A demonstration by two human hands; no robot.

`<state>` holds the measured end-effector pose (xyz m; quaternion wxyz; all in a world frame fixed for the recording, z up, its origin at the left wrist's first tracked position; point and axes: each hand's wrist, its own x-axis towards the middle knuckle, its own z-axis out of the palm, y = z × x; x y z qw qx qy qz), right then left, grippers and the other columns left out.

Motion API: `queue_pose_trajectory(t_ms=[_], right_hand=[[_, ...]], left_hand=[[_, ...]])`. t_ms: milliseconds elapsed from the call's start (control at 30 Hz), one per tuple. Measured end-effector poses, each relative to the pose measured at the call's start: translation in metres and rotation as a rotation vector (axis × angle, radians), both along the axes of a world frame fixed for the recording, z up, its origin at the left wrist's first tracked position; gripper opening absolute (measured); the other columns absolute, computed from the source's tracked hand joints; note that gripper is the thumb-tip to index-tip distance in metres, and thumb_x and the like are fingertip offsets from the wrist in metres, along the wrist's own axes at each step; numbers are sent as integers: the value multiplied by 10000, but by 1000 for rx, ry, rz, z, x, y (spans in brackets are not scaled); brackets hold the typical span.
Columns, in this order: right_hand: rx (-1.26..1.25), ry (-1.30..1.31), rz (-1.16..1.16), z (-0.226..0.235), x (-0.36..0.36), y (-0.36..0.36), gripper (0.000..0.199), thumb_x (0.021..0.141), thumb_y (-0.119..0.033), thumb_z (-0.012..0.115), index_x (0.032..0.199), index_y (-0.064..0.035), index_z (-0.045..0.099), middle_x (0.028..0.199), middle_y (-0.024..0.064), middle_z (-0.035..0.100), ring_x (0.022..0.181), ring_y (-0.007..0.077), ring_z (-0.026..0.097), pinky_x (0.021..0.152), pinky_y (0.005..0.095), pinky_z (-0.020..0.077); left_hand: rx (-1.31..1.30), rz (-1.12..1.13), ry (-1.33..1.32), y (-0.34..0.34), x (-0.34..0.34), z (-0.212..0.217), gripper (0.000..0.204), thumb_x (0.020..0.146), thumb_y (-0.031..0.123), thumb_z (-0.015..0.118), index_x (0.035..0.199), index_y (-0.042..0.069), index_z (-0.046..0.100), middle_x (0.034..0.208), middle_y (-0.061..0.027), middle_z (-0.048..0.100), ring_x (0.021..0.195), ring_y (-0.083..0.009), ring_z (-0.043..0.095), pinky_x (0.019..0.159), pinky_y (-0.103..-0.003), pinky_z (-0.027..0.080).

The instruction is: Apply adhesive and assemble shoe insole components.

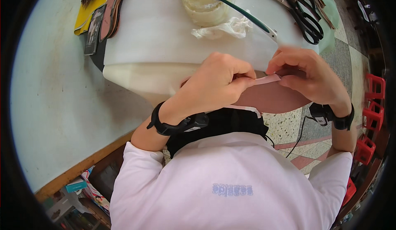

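A pinkish-brown leather piece [274, 99] with a pale pink folded edge [267, 79] is held up in front of my body, past the near edge of the white-covered table. My left hand [216, 83] pinches that edge between thumb and fingers. Closed on the same edge a little to the right, my right hand [303, 74] has its thumb below and its fingers curled above. Part of the leather is hidden behind both hands. Beyond them, a green and white toothbrush-like brush [241, 12] slants beside a cloudy jar [202, 5].
Crumpled white tissue [227, 28] lies by the jar. Black-handled scissors [305, 21] are at the far right, near brown scraps [319, 1]. At the far left are stacked leather strips [110, 13], a phone-like item [95, 29] and a yellow sheet [91, 11]. Red stools [373, 85] stand right.
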<state>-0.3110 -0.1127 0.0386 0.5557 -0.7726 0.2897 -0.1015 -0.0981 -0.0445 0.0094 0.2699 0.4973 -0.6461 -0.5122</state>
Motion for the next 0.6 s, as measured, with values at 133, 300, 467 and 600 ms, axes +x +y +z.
queue_pose_trajectory(t_ms=[133, 300, 467, 600], right_hand=[[-93, 27, -53, -5, -1, 3, 145, 717, 87, 540, 825, 29, 616, 779, 74, 562, 717, 166, 550, 656, 254, 426], [-230, -4, -44, -6, -3, 4, 130, 716, 77, 571, 822, 19, 621, 791, 88, 572, 701, 208, 563, 621, 274, 431], [-324, -156, 2, -2, -2, 1, 94, 726, 58, 594, 803, 16, 629, 764, 115, 574, 649, 284, 559, 561, 322, 432], [-242, -89, 109, 17, -2, -10, 125, 692, 60, 578, 793, 17, 639, 726, 136, 575, 646, 297, 561, 557, 337, 430]], left_hand=[[2, -6, 14, 0, -3, -3, 67, 782, -30, 589, 824, -48, 638, 644, -32, 579, 592, -67, 475, 529, -227, 372], [83, 1, 37, -3, -6, -2, 72, 780, -33, 588, 827, -42, 643, 651, -31, 578, 607, -62, 478, 542, -223, 373], [102, -81, 124, -9, -6, -1, 90, 769, -42, 602, 844, -32, 652, 667, -31, 599, 645, -75, 518, 595, -226, 412], [120, -120, 217, -12, -5, 1, 87, 770, -46, 608, 844, -30, 652, 700, -35, 611, 687, -92, 544, 639, -229, 431]])
